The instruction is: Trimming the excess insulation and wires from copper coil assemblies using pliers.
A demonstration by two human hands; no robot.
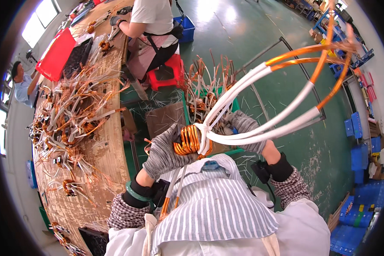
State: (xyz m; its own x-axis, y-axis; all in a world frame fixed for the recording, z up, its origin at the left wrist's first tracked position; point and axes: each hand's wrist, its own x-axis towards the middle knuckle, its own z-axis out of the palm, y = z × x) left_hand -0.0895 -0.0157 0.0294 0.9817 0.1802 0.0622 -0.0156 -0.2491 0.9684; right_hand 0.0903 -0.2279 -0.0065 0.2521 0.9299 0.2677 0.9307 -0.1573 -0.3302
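My left hand point(164, 150), in a grey knit glove, grips a copper-wound coil point(187, 140) from its left side. White-sleeved leads point(243, 87) with bare copper-coloured ends rise from the coil and sweep up to the right, close to the camera. A white band or knot point(204, 133) gathers them at the coil. More leads point(171, 194) hang down from it toward my apron. My right hand point(246, 128), gloved alike, is curled just right of the coil, behind the leads. They partly cover its fingers, and what these hold is hidden.
A wooden table point(109, 160) at left carries a heap of similar coils point(72, 115). A green crate point(185, 109) of coils stands beyond my hands. One person sits near a red stool point(168, 72); another stands across the table by a red bin point(55, 55). Blue bins point(358, 158) line the right.
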